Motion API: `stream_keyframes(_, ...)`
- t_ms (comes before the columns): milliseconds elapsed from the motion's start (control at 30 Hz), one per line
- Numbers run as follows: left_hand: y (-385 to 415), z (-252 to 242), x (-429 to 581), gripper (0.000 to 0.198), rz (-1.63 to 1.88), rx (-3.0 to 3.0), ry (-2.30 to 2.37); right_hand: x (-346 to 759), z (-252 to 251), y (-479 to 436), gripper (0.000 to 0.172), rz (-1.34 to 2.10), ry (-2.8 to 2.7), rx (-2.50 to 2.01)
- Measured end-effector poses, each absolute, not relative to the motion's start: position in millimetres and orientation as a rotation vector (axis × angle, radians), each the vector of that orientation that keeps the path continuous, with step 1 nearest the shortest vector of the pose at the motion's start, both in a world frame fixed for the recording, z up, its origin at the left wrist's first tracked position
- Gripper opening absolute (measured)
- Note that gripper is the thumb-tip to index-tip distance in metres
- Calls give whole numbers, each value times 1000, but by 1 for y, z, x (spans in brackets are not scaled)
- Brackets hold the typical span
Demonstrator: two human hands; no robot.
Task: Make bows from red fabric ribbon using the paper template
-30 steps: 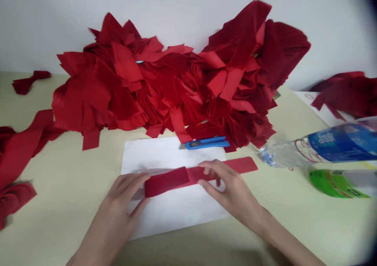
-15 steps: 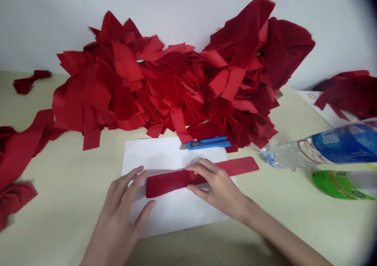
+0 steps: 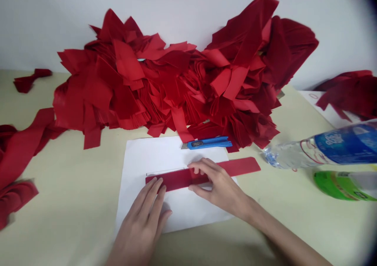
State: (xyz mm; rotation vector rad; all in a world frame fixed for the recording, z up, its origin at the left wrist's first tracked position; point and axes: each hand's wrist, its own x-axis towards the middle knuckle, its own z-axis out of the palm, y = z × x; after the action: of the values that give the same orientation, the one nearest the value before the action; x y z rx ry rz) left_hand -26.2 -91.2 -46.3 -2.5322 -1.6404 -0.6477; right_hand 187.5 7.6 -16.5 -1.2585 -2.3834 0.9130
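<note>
A folded strip of red fabric point(image 3: 178, 180) lies across a white sheet of paper point(image 3: 182, 215), and its single tail extends past the sheet's right edge. My left hand point(image 3: 147, 209) rests its outstretched fingertips flat on the strip's folded left end. Around the middle of the strip, my right hand point(image 3: 218, 183) grips it from both long edges, thumb on the near side and fingers on the far side. Just above the strip, a drawn line shows on the paper. A blue utility knife point(image 3: 209, 142) lies at the sheet's top edge, its blade tip pointing left.
Behind the paper, a big heap of red fabric strips point(image 3: 165, 85) leans against the wall. More red fabric point(image 3: 23, 152) lies at the left. A water bottle point(image 3: 306, 150) and a green bottle point(image 3: 332, 183) lie at the right, near another red fabric pile point(image 3: 353, 93).
My left hand has moved right and come down onto the strip's left end. That end, bulging before, now lies flatter. My right hand keeps its hold.
</note>
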Motion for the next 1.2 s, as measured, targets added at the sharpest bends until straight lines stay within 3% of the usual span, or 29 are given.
stream_keyframes(200,-89,-46,-26,37,-616,-2523,-1635,187,-16,7,19,927,-2344,-1221)
stream_keyframes(633,-87,-49,-25,44,-597,-2506,-1588,186,-21,5,20,846,-2358,-1209)
stream_keyframes(767,-86,-51,-30,41,-568,-2536,-1548,187,-22,6,31,858,-2355,-1218)
stream_keyframes(867,-86,-48,-36,36,-505,-2596,-1471,187,-24,6,26,877,-2340,-1199)
stream_keyframes(1067,-88,-38,-46,62,-354,-2700,-1475,185,-25,6,20,877,-2323,-1244)
stream_keyframes(1200,-89,-39,-51,55,-439,-2704,-1489,186,-23,6,21,903,-2328,-1264)
